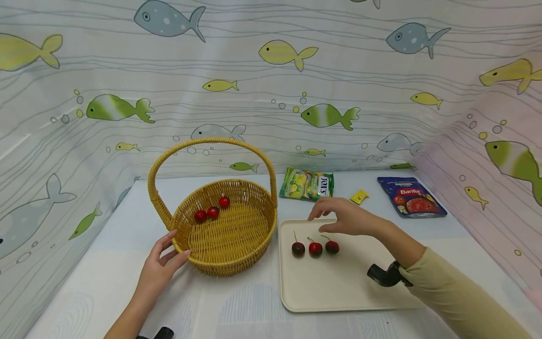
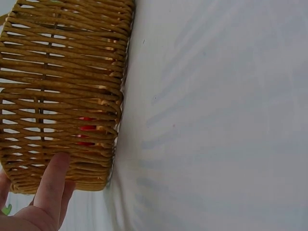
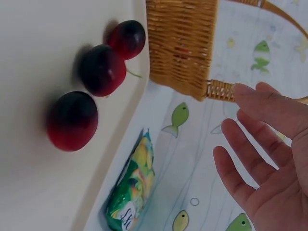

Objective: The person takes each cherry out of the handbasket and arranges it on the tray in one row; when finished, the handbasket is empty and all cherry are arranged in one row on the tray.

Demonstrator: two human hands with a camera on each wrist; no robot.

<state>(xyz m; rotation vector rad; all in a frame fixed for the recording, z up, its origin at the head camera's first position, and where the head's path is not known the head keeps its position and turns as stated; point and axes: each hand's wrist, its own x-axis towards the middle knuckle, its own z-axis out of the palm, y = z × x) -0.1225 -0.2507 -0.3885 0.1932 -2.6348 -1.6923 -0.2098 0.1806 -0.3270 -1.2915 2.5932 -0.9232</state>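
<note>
While left hand (image 1: 158, 264), fingers spread, touches round golden wicker basket (image 1: 230, 266), right hand (image 1: 350, 216) hangs empty, fingers parted, near three dark-red round cherries (image 1: 315, 250) on cream rectangular tray (image 1: 322, 289); likely light, slippery: pinch sides gently.

Beige right sleeve (image 1: 461, 288); curved black wrist piece (image 1: 386, 275).

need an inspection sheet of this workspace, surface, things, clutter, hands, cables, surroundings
Surface: pale patterned tabletop.
Job's things: three red cherries inside the yellow wicker basket, handle upright; three stemmed cherries on the beige tray.
Clutter: green lemon-print packet, small yellow packet, blue Barilla pouch, all beyond the tray.
Hands: left hand touches the basket's near left side; right hand above the tray, holding nothing.
Cables: nothing seen.
Surroundings: fish-print sheeting behind and on both sides.
</note>
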